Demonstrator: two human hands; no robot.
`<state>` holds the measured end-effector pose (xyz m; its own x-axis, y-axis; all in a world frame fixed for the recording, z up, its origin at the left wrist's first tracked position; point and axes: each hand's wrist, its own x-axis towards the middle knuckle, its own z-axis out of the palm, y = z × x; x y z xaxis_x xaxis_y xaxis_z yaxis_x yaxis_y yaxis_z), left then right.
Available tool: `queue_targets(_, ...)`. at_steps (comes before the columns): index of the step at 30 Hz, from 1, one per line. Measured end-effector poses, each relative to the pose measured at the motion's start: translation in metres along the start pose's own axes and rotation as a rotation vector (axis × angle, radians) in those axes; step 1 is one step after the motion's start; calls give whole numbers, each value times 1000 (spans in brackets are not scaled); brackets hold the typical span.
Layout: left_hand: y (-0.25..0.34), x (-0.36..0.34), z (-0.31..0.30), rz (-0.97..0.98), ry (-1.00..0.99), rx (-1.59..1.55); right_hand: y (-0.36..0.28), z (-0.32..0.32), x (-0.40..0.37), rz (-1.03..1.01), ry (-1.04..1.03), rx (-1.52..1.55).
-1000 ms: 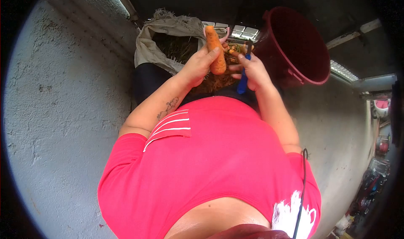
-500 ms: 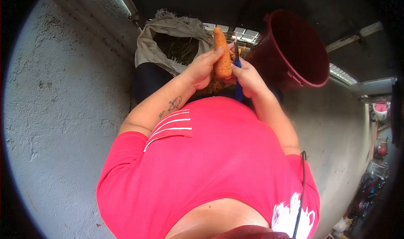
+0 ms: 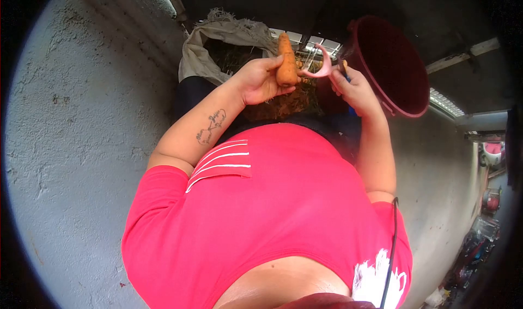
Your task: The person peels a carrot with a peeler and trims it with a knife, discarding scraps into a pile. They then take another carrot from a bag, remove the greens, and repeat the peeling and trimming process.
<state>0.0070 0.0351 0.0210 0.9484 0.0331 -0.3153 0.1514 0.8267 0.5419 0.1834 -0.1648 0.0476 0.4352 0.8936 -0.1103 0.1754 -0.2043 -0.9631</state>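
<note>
**Carrot upright in the left grip, blade tool in the right**

The carrot (image 3: 286, 61) has its long axis running away from the body. Its narrower end points outward, toward the sack (image 3: 218, 37), and its thicker end is sunk in the palm. The left hand (image 3: 259, 81) is clenched round that lower half, so most of the carrot sticks out beyond the fingers.

The right hand (image 3: 357, 88) is just beside it, closed on a blue-handled tool (image 3: 344, 72). The tool's dark tip rises above the knuckles, apart from the carrot. A pink curved piece (image 3: 324, 66) shows between the two grips, but what it belongs to cannot be told.

Below the hands lies a heap of orange peelings (image 3: 283, 105). A dark red bucket (image 3: 397, 64) stands past the right grip.

The left forearm carries a tattoo (image 3: 211, 126) with script too small to read. The white print (image 3: 376, 276) on the red shirt is also illegible.
</note>
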Motion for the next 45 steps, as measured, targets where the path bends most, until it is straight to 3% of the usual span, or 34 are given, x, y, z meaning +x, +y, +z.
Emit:
queue_targets(3, -5, 5, -6, 7, 99, 54, -3, 12, 0, -329, 58, -381)
queue_targets(7, -17, 2, 2, -86, 167, 96, -50, 29, -9, -236, 82, -756)
queue_targets(19, -26, -9, 25, -57, 188, 231, -53, 34, -8, -135, -53, -838)
queue_targets(27, -31, -11, 22, -86, 286, 279, -54, 36, -11, -206, -96, -875)
queue_targets(40, -26, -38, 31, -65, 140, 365, -46, 25, -7, -276, -178, -831)
queue_targets(42, -24, -45, 31, -53, 123, 344, -50, 11, -6, -211, -133, -822)
queue_targets(43, -22, -47, 27, -39, 97, 347, -36, -1, 1, -142, -96, -848)
queue_targets(45, -20, -46, 20, -65, 107, 370, -19, -11, 11, -197, -104, -722)
